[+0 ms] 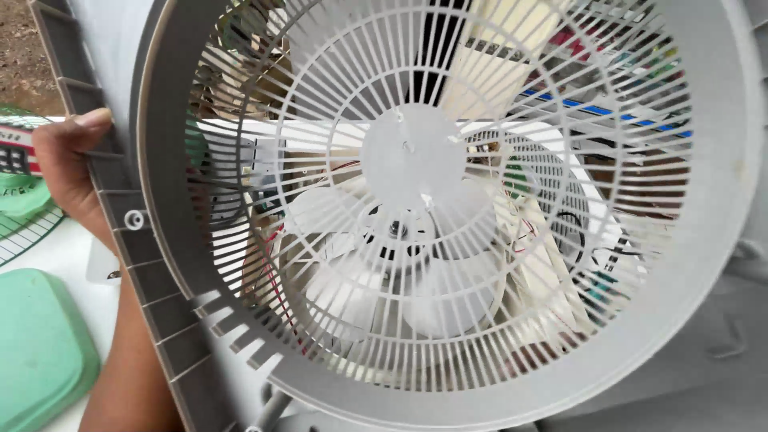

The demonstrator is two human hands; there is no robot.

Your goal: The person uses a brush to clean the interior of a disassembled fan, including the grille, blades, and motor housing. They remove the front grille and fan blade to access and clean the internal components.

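Head view: left hand (68,172) is clasping the grey fan housing (152,264) at nine o'clock; right hand unseen. Housing seems light, stiff; thin grille (448,104) ribs look fragile, so the rim suits holding.

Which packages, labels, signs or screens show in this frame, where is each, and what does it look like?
Label or panel: far left edge, above the green fan guard, behind the left hand; a red-and-white strip with a dark grid of small squares, partly cut off.
No clear package, sign or screen; the coloured clutter behind the grey fan grille is too blurred to tell.
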